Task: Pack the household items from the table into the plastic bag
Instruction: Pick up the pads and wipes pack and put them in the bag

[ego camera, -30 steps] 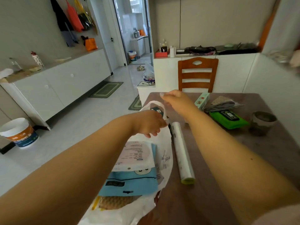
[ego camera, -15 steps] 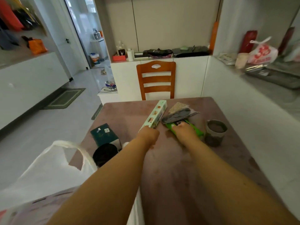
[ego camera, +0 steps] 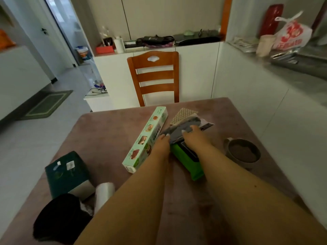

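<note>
Both my hands reach to the middle of the brown table. My right hand grips the edge of a grey flat packet that lies over a beige woven cloth and a green wipes pack. My left hand touches the packet's left end, between it and a long pale-green box. A dark green box, a white roll and a black round thing lie near left. The plastic bag is out of view.
A grey mug stands right of my right arm. A wooden chair stands at the table's far edge. A white counter wall runs along the right side, with a red-printed bag on top.
The view swung from the white bag at the left to the table's middle. Both hands left the bag, reached forward past the wipes pack and closed on the grey packet.
</note>
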`<state>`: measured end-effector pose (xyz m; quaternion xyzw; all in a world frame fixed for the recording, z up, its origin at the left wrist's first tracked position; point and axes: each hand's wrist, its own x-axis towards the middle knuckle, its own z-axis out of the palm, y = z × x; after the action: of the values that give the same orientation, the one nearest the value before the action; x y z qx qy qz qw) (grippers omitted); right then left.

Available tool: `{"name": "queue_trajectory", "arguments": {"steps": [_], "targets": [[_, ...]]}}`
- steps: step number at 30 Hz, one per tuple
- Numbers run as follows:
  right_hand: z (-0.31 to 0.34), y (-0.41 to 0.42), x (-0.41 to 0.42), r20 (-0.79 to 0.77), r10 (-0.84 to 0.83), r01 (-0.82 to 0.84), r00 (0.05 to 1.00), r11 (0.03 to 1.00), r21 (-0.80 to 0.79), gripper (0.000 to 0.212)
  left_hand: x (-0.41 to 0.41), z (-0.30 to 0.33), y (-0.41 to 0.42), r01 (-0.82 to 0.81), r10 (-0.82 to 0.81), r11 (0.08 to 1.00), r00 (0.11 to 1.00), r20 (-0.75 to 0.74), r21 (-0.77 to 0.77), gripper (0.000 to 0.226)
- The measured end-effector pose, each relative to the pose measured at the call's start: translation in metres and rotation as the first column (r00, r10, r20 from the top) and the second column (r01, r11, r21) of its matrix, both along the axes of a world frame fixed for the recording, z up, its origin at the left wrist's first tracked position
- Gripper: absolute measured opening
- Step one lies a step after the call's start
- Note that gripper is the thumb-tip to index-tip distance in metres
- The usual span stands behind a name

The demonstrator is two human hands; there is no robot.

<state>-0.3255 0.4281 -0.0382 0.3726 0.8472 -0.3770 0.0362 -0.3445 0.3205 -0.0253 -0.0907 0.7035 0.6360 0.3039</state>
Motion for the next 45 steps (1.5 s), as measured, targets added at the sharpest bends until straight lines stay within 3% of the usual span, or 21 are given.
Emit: {"name": "queue_trajectory", "arguments": {"steps": [1, 3, 6, 9, 11, 13, 15, 17, 18, 20, 23, 27, 30, 32, 34, 38, 40, 42, 44, 45], "targets": [[-0.004, 0.002, -0.008, 0.007, -0.005, 0.005, 1.000, 1.000, -0.017, 0.067, -0.002, 0.007, 0.005, -0.067, 0.066, 0.997, 0.997, 0.032, 0.026, 0.062], [-0.006, 0.003, -0.016, -0.014, -0.040, 0.040, 0.999, 0.999, -0.025, 0.070, -0.002, 0.016, 0.006, -0.137, 0.140, 0.989, 0.989, 0.057, -0.045, 0.047], [0.009, -0.001, -0.007, -0.233, -0.146, 0.135, 0.961, 0.989, -0.063, 0.046, -0.003, 0.015, 0.001, -0.152, 0.146, 0.976, 0.988, -0.051, -0.157, 0.033], [0.025, 0.002, 0.001, -0.479, -0.361, 0.268, 0.800, 0.930, -0.253, 0.024, -0.002, 0.018, -0.008, -0.175, 0.125, 0.940, 0.975, -0.183, -0.291, 0.032], [0.037, 0.004, 0.000, -0.519, -0.444, 0.273, 0.731, 0.886, -0.374, 0.012, -0.004, 0.026, -0.013, -0.299, 0.241, 0.925, 0.939, -0.245, -0.236, 0.029], [0.055, 0.004, -0.002, -0.490, -0.507, 0.236, 0.709, 0.826, -0.513, 0.009, -0.009, 0.035, -0.017, -0.260, 0.173, 0.917, 0.943, -0.285, -0.303, 0.043], [0.077, 0.003, -0.002, -0.466, -0.517, 0.135, 0.718, 0.761, -0.635, 0.009, -0.017, 0.044, -0.019, -0.150, 0.102, 0.963, 0.972, -0.213, -0.222, 0.065], [0.091, 0.000, -0.006, -0.436, -0.514, 0.021, 0.739, 0.664, -0.747, 0.009, -0.020, 0.051, -0.021, -0.070, 0.070, 0.997, 0.996, -0.057, 0.013, 0.073], [0.094, -0.002, -0.011, -0.442, -0.491, -0.023, 0.750, 0.649, -0.760, 0.009, -0.020, 0.053, -0.025, -0.089, 0.088, 0.989, 0.996, 0.009, 0.114, 0.062], [0.092, -0.004, -0.026, -0.474, -0.460, 0.007, 0.750, 0.723, -0.691, 0.005, -0.026, 0.050, -0.030, -0.095, 0.080, 0.966, 0.994, 0.071, 0.241, 0.042], [0.074, 0.006, -0.045, -0.439, -0.415, 0.180, 0.797, 0.856, -0.484, 0.034, -0.042, 0.042, -0.038, -0.228, 0.222, 0.936, 0.973, 0.053, 0.267, 0.022], [0.014, 0.027, -0.077, -0.151, -0.226, 0.202, 0.962, 0.966, -0.158, 0.038, -0.059, 0.032, -0.050, -0.294, 0.305, 0.949, 0.947, -0.101, 0.111, 0.020], [-0.117, 0.100, -0.170, 0.096, -0.053, 0.051, 0.994, 0.999, 0.018, 0.066, -0.067, 0.027, -0.055, -0.307, 0.323, 0.945, 0.927, -0.193, 0.110, 0.023], [-0.123, 0.106, -0.179, 0.056, -0.136, 0.138, 0.989, 0.990, -0.029, 0.064, -0.070, 0.023, -0.058, -0.316, 0.338, 0.940, 0.917, -0.211, 0.130, 0.018], [-0.054, 0.062, -0.133, 0.005, -0.134, 0.134, 0.991, 0.991, -0.025, 0.046, -0.072, 0.019, -0.061, -0.321, 0.341, 0.940, 0.912, -0.231, 0.117, 0.018], [-0.002, 0.040, -0.101, -0.093, -0.339, 0.316, 0.936, 0.927, -0.202, 0.036, -0.075, 0.010, -0.063, -0.339, 0.352, 0.936, 0.910, -0.220, 0.095, 0.028], [0.012, 0.042, -0.094, -0.224, -0.424, 0.342, 0.878, 0.881, -0.327, 0.026, -0.075, 0.011, -0.063, -0.343, 0.354, 0.935, 0.911, -0.211, 0.088, 0.031], [0.031, 0.038, -0.080, -0.384, -0.485, 0.278, 0.785, 0.832, -0.481, 0.009, -0.072, 0.016, -0.063, -0.328, 0.337, 0.942, 0.918, -0.208, 0.078, 0.031], [0.052, 0.028, -0.058, -0.492, -0.506, 0.068, 0.709, 0.743, -0.666, 0.015, -0.066, 0.023, -0.064, -0.289, 0.314, 0.944, 0.936, -0.158, 0.161, 0.030], [0.061, 0.020, -0.047, -0.519, -0.434, -0.037, 0.737, 0.741, -0.671, 0.021, -0.062, 0.028, -0.063, -0.268, 0.300, 0.933, 0.948, -0.104, 0.242, 0.028]]}}
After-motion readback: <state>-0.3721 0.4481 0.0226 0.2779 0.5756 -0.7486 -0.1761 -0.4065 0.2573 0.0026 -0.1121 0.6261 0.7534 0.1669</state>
